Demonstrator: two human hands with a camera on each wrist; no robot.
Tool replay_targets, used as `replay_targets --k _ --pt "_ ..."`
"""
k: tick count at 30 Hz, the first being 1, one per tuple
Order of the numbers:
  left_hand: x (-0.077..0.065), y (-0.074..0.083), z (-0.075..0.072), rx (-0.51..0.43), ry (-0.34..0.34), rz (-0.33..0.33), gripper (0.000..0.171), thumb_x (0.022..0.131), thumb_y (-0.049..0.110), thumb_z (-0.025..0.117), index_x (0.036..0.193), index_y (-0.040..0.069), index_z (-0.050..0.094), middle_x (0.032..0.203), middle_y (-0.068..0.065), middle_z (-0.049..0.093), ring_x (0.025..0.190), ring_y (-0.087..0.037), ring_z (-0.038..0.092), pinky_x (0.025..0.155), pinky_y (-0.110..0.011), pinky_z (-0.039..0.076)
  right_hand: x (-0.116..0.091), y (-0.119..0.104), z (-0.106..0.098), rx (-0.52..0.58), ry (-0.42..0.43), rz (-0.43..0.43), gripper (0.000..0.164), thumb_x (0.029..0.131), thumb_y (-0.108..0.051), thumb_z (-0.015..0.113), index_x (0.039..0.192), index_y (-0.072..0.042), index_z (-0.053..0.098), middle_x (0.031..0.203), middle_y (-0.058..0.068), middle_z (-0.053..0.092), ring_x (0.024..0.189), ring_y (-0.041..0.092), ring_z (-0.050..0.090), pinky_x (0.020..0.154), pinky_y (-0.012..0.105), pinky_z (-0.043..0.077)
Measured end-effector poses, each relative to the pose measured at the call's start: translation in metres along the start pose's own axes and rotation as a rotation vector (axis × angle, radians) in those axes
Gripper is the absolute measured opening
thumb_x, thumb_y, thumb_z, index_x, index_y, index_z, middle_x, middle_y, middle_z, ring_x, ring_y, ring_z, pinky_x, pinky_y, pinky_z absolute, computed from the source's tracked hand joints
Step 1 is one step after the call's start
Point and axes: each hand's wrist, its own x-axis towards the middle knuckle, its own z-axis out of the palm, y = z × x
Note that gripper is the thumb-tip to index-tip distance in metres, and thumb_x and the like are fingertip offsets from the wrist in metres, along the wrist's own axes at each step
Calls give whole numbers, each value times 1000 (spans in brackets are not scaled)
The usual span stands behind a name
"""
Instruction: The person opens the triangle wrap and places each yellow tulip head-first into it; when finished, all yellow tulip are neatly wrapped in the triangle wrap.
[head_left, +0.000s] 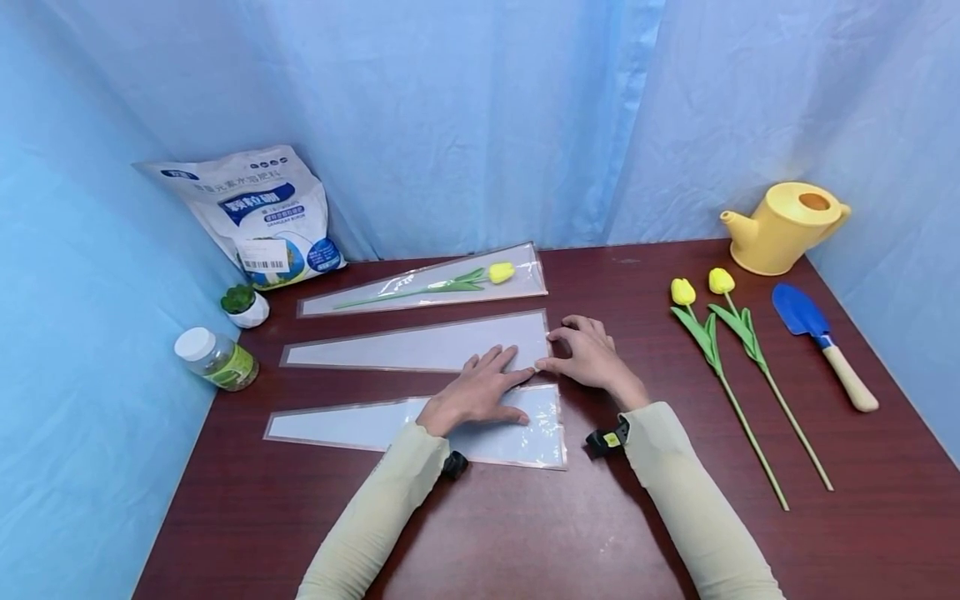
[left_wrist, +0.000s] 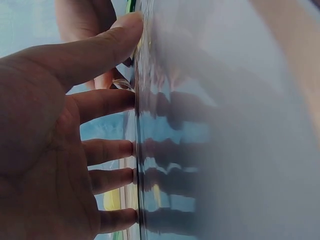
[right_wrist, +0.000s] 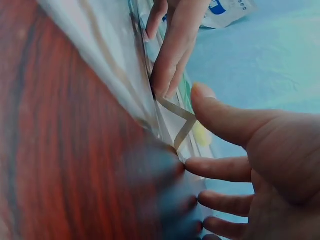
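Observation:
Three long, tapering clear flower sleeves lie in rows, their wide ends to the right. My left hand (head_left: 486,392) spreads its fingers over the middle sleeve (head_left: 420,343), fingertips touching it near the wide end, while its palm hovers above the front sleeve (head_left: 330,423). At the middle sleeve's wide edge is my right hand (head_left: 592,354); its thumb and index finger touch that edge, set apart from each other. The right wrist view shows the right thumb (right_wrist: 225,117) at the sleeve's corner. The back sleeve (head_left: 337,302) holds a yellow tulip (head_left: 501,272).
To the right lie two yellow artificial tulips (head_left: 683,292) with green stems, then a blue trowel (head_left: 801,310). A yellow watering can (head_left: 780,229) stands behind them. At left are a fertilizer bag (head_left: 262,221), a small potted succulent (head_left: 249,310) and a white-lidded jar (head_left: 217,358).

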Motion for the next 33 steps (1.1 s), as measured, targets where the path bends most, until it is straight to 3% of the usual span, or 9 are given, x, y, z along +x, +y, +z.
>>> replay_targets --k 14,20,24,29,33 --pt "1 0 0 9 2 2 76 89 57 67 154 29 41 168 -11 19 156 -35 17 122 -62 25 3 9 3 -49 39 23 64 78 -38 85 130 -9 61 153 23 38 139 48 30 102 63 34" --pt "-1 1 -1 -2 9 3 75 88 56 68 153 28 42 168 -11 20 156 -36 18 121 -62 25 6 5 4 -51 67 66 48 80 -42 83 112 -10 66 151 22 39 138 47 31 102 61 34" --pt "0 0 -1 0 5 4 75 89 56 68 154 28 41 168 -11 19 156 -36 17 121 -62 25 7 4 3 7 55 31 37 84 -38 80 104 -10 69 151 23 40 139 48 29 103 64 32" --pt "1 0 -2 13 3 6 74 89 56 67 153 28 42 168 -11 20 156 -36 18 121 -62 27 7 3 1 103 -14 -37 45 93 -34 70 125 -3 66 152 25 41 139 48 30 106 65 31" --pt "4 0 -6 1 -9 12 65 94 53 62 151 28 46 166 -13 24 154 -35 23 118 -61 30 10 1 0 230 -55 -29 50 102 -33 56 137 2 57 143 26 52 132 42 47 109 57 40"
